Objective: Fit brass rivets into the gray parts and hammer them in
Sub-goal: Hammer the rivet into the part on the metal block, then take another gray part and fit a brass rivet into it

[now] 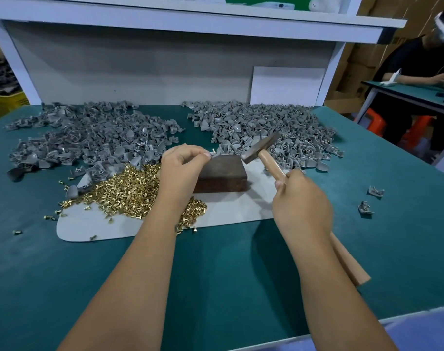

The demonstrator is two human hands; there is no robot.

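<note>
Left hand (183,163) pinching part (214,152) on block (222,177); right hand (300,203) gripping hammer (262,148), raised beside. Risk: striking fingertips, or tilted rivet bending under an off-centre blow

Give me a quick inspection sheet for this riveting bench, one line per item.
Surface: green mat, with a gray sheet under the work.
Job's things: brass rivets heaped left of the dark block; two piles of gray parts behind; hammer raised over the block.
Clutter: two loose parts at right; stray rivets left.
Grippers: left hand pinches a small piece at the block's top edge; right hand grips the hammer handle.
Cables: nothing seen.
Surroundings: white shelf above; another person at a neighboring table.
</note>
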